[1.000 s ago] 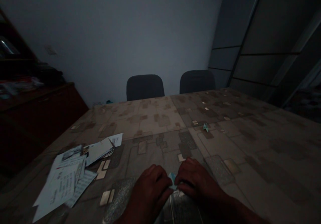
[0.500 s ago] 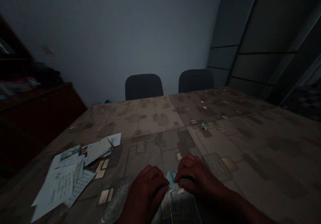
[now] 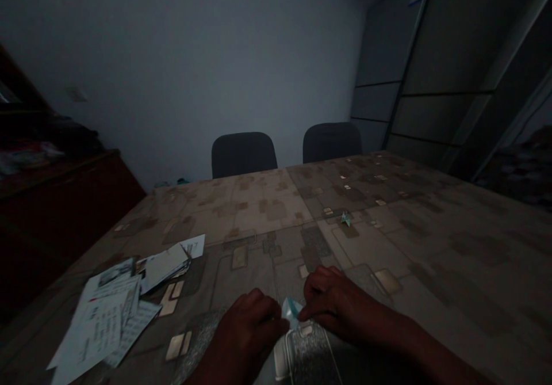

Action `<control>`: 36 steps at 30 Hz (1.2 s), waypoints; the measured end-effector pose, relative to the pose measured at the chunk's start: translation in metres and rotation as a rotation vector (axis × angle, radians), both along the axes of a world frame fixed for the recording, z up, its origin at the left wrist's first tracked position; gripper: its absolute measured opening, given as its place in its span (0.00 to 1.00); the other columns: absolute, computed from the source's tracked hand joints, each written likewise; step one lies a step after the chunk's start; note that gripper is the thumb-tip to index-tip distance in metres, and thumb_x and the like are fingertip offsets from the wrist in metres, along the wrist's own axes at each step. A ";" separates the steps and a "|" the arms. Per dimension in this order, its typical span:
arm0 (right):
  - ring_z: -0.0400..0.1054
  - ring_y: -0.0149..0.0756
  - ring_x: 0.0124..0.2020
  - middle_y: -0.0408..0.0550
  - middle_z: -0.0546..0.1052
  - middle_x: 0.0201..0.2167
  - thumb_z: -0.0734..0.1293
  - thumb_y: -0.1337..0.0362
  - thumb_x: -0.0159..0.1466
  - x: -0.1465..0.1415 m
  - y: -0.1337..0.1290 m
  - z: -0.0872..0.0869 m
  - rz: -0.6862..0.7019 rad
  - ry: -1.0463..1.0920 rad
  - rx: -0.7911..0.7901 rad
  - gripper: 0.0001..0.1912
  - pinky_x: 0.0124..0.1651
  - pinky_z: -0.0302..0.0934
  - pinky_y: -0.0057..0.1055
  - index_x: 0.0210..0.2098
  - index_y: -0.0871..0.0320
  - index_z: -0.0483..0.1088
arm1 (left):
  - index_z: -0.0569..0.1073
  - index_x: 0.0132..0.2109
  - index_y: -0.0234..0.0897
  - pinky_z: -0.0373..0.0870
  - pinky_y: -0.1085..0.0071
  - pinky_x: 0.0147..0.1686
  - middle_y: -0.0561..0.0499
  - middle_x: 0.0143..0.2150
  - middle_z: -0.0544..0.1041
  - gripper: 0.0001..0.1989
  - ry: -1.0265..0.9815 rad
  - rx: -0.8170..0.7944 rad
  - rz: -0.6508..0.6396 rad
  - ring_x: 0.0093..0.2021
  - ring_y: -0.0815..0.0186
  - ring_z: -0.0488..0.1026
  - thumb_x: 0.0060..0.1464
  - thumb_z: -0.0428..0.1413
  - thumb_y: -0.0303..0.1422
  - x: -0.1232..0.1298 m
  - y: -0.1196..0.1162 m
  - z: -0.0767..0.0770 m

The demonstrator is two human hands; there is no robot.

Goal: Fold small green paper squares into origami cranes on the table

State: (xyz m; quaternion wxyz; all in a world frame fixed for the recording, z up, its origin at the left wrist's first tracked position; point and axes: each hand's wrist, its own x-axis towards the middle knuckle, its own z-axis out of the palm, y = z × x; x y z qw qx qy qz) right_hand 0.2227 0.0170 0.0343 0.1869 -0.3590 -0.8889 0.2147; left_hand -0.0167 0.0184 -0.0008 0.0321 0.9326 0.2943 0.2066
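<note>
A small piece of light-blue folded paper (image 3: pixel 291 311) is between my two hands at the near edge of the table. My left hand (image 3: pixel 250 330) is closed, its thumb and fingers at the paper's left side. Curled over the right side, my right hand (image 3: pixel 334 304) pinches the paper between thumb and fingers. Part of the paper is hidden behind the fingertips. Farther off, a small green folded-paper figure (image 3: pixel 345 218) stands on the patterned tablecloth (image 3: pixel 276 201).
Loose printed sheets (image 3: pixel 99 321) and a stack of cards or papers (image 3: pixel 166 267) lie on the left. Two dark chairs (image 3: pixel 244 153) stand across the table. A reddish-brown cabinet (image 3: pixel 73 201) is at far left, a sliding-door wardrobe (image 3: pixel 444 68) at right.
The view has shifted slightly, so the table and papers sit a little lower and left. Both hands stay at the blue paper; the right fingers have moved slightly on it.
</note>
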 end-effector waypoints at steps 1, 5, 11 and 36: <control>0.64 0.37 0.41 0.45 0.72 0.35 0.67 0.71 0.64 0.000 0.000 0.000 -0.001 0.001 0.001 0.11 0.44 0.54 0.34 0.41 0.49 0.78 | 0.75 0.38 0.39 0.57 0.68 0.30 0.49 0.32 0.76 0.05 -0.029 -0.042 0.002 0.32 0.62 0.67 0.61 0.54 0.28 0.000 0.001 0.000; 0.64 0.37 0.41 0.44 0.72 0.35 0.68 0.70 0.63 0.000 0.000 -0.002 -0.014 0.012 -0.015 0.10 0.44 0.53 0.33 0.40 0.49 0.78 | 0.76 0.38 0.39 0.60 0.68 0.32 0.49 0.33 0.75 0.05 -0.096 -0.120 0.014 0.34 0.62 0.69 0.60 0.55 0.30 0.001 0.003 -0.001; 0.64 0.36 0.42 0.43 0.73 0.36 0.72 0.69 0.60 -0.001 0.004 -0.012 -0.035 0.029 -0.033 0.09 0.44 0.51 0.34 0.39 0.49 0.78 | 0.73 0.35 0.37 0.59 0.67 0.31 0.50 0.30 0.75 0.04 -0.100 0.031 -0.009 0.32 0.62 0.67 0.59 0.57 0.31 0.007 0.007 -0.008; 0.64 0.34 0.38 0.43 0.74 0.31 0.67 0.64 0.65 -0.013 0.004 -0.021 -0.055 -0.015 0.080 0.07 0.43 0.50 0.33 0.32 0.58 0.74 | 0.73 0.36 0.36 0.64 0.64 0.33 0.49 0.32 0.75 0.05 -0.118 -0.103 0.048 0.34 0.60 0.69 0.59 0.53 0.24 0.011 -0.002 0.002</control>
